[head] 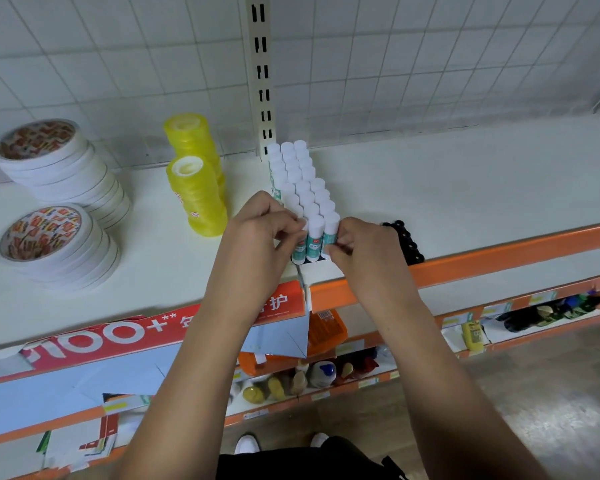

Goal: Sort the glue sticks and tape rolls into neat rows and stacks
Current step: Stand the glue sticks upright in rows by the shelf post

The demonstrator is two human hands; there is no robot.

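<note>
The glue sticks (pixel 315 233) stand upright in three tight rows on the white shelf (pixel 465 188), running from its orange front edge (pixel 499 258) back to the wire grid wall (pixel 430 64). The left hand (pixel 264 226) and the right hand (pixel 364 244) each pinch an outer front stick — fingers curled. Yellow tape stacks (pixel 198 195) and white tape stacks (pixel 59 237) stand toward the left end.

bright, even light | soft shadows | edges bowed | slight blur

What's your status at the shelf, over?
Left grip and right grip pinch front row of glue sticks, either end. Sticks upright, packed rows. Black beads beside right grip.
</note>
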